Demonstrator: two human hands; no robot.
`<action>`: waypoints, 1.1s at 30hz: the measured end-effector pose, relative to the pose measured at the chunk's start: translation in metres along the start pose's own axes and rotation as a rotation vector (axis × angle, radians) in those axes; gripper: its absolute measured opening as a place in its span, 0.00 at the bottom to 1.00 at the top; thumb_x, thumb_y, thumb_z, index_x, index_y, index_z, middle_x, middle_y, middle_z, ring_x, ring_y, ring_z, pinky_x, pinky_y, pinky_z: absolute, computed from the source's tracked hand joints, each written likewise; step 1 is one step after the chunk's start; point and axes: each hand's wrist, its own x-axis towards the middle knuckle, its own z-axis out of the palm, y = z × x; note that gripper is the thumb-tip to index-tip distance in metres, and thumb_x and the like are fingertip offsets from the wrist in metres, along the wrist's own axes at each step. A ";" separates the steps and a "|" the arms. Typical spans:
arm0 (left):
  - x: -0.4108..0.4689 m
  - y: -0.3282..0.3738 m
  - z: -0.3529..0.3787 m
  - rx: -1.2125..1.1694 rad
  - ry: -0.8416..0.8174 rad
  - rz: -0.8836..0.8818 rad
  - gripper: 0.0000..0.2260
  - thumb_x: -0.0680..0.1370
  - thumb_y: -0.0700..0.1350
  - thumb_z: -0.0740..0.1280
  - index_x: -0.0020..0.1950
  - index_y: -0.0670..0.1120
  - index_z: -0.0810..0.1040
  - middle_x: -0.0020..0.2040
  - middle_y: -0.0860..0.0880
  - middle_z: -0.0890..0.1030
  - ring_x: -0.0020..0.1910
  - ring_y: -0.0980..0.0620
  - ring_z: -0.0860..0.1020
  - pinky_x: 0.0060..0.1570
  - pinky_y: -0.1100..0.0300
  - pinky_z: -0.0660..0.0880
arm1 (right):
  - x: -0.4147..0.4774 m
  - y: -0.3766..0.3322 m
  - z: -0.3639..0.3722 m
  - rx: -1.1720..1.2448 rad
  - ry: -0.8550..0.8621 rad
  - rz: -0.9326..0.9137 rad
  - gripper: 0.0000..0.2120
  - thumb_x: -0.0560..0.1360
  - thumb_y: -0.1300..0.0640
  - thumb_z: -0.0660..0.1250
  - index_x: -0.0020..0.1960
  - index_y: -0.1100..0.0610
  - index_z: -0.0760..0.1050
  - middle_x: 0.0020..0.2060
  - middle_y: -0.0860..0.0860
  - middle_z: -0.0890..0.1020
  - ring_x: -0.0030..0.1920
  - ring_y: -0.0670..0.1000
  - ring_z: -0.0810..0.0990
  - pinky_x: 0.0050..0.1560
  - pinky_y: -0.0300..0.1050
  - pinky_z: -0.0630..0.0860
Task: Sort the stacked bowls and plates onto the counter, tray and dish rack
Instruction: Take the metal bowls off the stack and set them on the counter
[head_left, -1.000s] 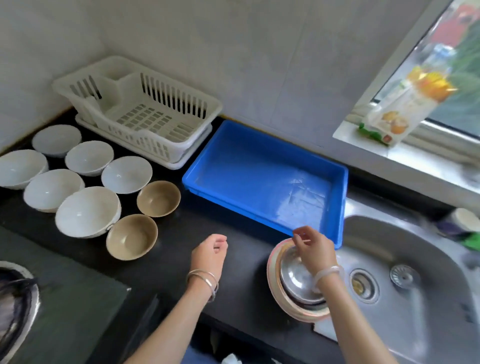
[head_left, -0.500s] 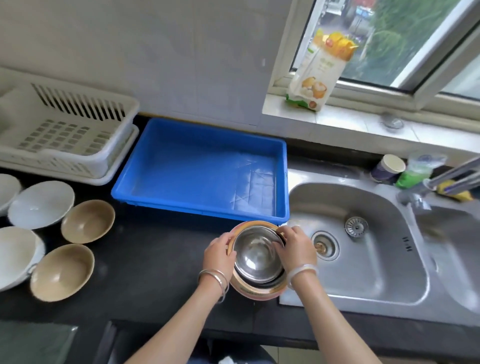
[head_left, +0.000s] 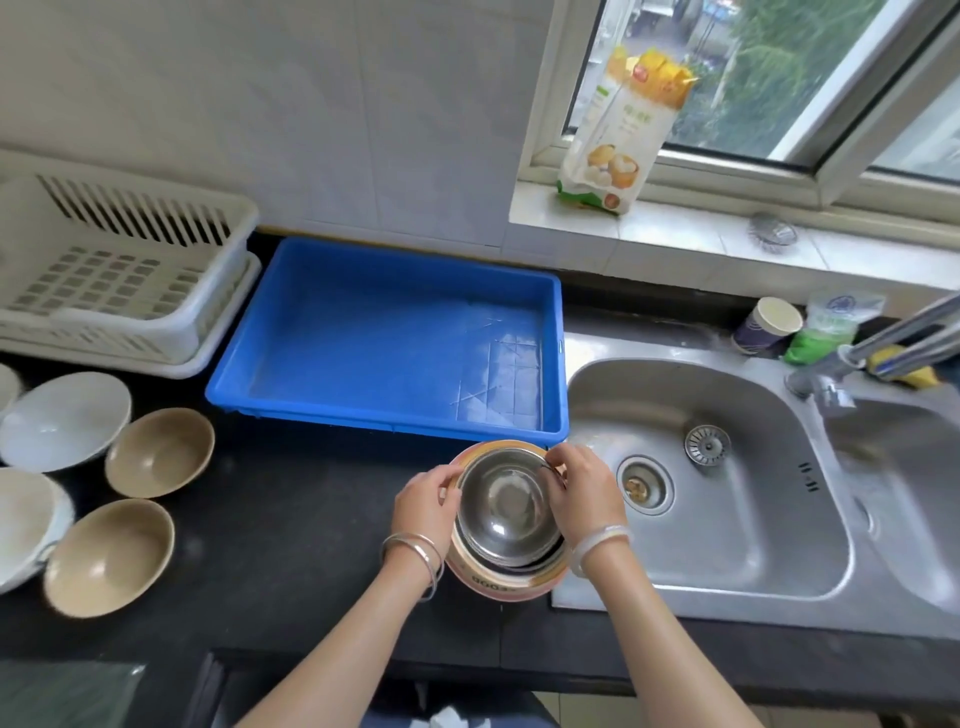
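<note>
Kitchen worktop: black stone counter (head_left: 291, 519) against a white tiled wall (head_left: 311, 104), with a window (head_left: 779, 78) over a pale sill (head_left: 675, 234) beyond and to the right of the hands. Steel bowl (head_left: 506, 506), topmost of a nested stack, sits in a pink-rimmed dish (head_left: 498, 584) on the counter's edge where it meets the sink (head_left: 727, 545). The left hand (head_left: 426, 501) curls round the bowl's left rim and the right hand (head_left: 584, 493) pinches its right rim; each wrist wears bangles. Writing: small marks on the dish's rim and print on the yellow-and-white packet (head_left: 623, 130) standing on the sill, both too small to read. Blue tray (head_left: 384, 343) lies just beyond the hands, its near wall beside the stack. White dish rack (head_left: 119, 275) is beyond and left of the tray. Well left of the left hand: two tan bowls (head_left: 160, 451) and white bowls (head_left: 65, 421), all apart from one another. Right of the right hand, past the sink basin: a paper cup (head_left: 769, 325), a green pouch (head_left: 826, 327) and a steel tap (head_left: 904, 332). A wire scourer (head_left: 772, 233) rests on the sill.
</note>
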 end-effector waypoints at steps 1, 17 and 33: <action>0.001 0.000 0.000 0.009 -0.003 0.001 0.12 0.77 0.41 0.62 0.59 0.49 0.78 0.56 0.47 0.79 0.50 0.53 0.77 0.51 0.62 0.73 | 0.000 0.001 -0.002 0.026 0.010 0.022 0.03 0.74 0.59 0.65 0.44 0.58 0.75 0.40 0.55 0.81 0.43 0.58 0.77 0.39 0.43 0.65; 0.019 0.003 0.017 0.279 -0.013 0.030 0.11 0.72 0.43 0.69 0.47 0.51 0.68 0.48 0.50 0.74 0.42 0.50 0.74 0.39 0.57 0.72 | 0.005 0.011 -0.026 0.164 0.144 0.187 0.03 0.75 0.58 0.64 0.44 0.58 0.74 0.38 0.56 0.83 0.39 0.60 0.80 0.37 0.44 0.70; 0.044 0.015 0.027 0.291 -0.160 0.158 0.23 0.71 0.46 0.71 0.64 0.53 0.70 0.60 0.49 0.74 0.59 0.46 0.72 0.58 0.52 0.72 | 0.002 0.019 -0.047 0.141 0.194 0.235 0.04 0.75 0.58 0.64 0.46 0.59 0.75 0.40 0.56 0.84 0.41 0.61 0.79 0.39 0.46 0.71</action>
